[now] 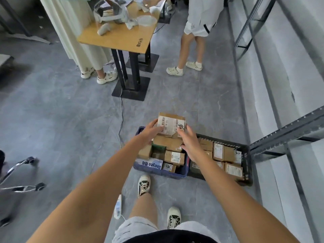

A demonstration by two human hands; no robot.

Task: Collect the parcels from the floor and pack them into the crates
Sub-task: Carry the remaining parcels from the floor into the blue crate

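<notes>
floor point(52, 120) grey | black crate point(246, 165) and blue crate point(157, 172) side by side, both full of parcels | labelled parcel point(171, 124) above blue crate's far end (label up) | left hand point(150, 132) and right hand point(190, 141) fingers grasping it

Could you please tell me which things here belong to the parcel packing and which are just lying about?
Part of the job:
- parcel, held by left hand and right hand
- blue crate, holding parcels
- black crate, holding parcels

Just lying about:
- table with headset
- cable on the floor
- shelving
</notes>
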